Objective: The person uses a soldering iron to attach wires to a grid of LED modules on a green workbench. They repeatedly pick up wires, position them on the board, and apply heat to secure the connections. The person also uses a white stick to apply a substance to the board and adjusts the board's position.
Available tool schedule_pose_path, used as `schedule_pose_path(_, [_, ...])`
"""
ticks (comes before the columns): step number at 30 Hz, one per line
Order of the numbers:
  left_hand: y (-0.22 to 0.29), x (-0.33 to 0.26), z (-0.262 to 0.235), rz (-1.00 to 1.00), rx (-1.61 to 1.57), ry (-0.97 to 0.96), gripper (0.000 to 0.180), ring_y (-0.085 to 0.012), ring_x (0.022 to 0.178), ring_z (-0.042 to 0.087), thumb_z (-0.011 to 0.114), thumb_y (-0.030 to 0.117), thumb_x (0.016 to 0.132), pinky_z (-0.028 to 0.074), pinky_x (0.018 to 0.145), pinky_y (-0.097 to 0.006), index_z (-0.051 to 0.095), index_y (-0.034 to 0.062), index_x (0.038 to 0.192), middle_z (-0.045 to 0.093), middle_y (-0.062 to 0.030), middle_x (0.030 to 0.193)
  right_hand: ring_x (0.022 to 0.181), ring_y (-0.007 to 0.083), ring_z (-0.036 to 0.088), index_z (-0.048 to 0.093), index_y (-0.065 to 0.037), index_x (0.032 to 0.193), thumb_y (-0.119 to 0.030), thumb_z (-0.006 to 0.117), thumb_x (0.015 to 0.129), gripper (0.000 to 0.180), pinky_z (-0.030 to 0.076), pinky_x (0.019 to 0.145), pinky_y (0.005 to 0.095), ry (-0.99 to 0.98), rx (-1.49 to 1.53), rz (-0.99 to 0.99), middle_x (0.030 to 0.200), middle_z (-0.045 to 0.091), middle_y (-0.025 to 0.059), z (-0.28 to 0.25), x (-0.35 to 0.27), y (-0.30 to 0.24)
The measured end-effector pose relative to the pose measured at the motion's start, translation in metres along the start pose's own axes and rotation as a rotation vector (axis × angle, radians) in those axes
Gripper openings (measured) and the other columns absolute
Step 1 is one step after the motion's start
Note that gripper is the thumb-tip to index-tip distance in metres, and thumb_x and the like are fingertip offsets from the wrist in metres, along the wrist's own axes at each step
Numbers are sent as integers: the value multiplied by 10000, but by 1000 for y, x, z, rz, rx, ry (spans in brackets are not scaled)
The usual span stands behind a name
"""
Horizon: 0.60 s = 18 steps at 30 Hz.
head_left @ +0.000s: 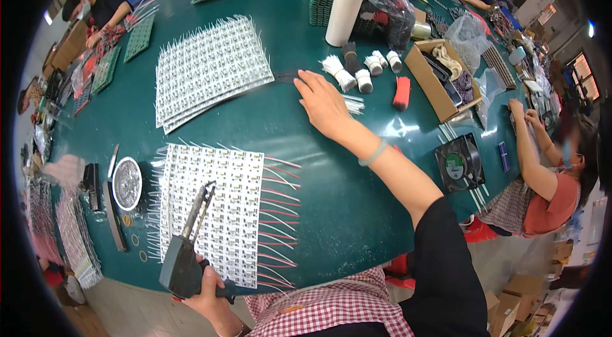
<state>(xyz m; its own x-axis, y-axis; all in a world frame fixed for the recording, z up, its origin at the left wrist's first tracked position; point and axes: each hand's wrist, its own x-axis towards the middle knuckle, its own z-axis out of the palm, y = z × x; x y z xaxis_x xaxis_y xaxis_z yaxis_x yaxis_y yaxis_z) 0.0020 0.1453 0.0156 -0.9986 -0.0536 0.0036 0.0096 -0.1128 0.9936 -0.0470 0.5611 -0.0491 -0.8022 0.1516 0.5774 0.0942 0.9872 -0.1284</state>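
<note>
My left hand (211, 299) is closed round the handle of a dark soldering gun (183, 260). The gun's tip reaches over a panel of small white circuit boards (233, 209), in front of me at the left. Red and white wires (278, 216) stick out from the panel's right side, and pale wires from its left. My right hand (324, 106) is stretched out flat over the table, fingers apart. Its fingertips are at a few thin black wires (288, 76); whether they touch is unclear. Loose white wires (354, 104) lie beside that hand, partly behind it.
Stacked white panels (210, 72) lie farther back. A foil-lined bowl (127, 184) is at the left. Beyond my right hand stand a white flask (347, 6), wire bundles (339, 73) and a cardboard box (428, 76). A black fan (460, 162) sits right. Other people work around the table.
</note>
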Motion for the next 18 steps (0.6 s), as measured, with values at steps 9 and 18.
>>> schedule_pose_path(9, [10, 11, 13, -139, 246, 62, 396, -134, 647, 527, 712, -50, 809, 418, 545, -246, 645, -89, 1197, 649, -103, 904, 1033, 292, 619, 665, 53, 1058, -105, 624, 879, 242, 519, 934, 395, 50, -56, -87, 1016, 645, 140, 70, 43, 29])
schedule_pose_path(18, [17, 20, 42, -105, 239, 23, 440, -128, 656, 548, 708, -86, 812, 450, 564, -265, 643, -79, 1247, 665, -91, 898, 859, 248, 581, 658, -4, 748, -47, 662, 741, 43, 518, 705, 337, 234, -109, -108, 805, 572, 94, 74, 37, 23])
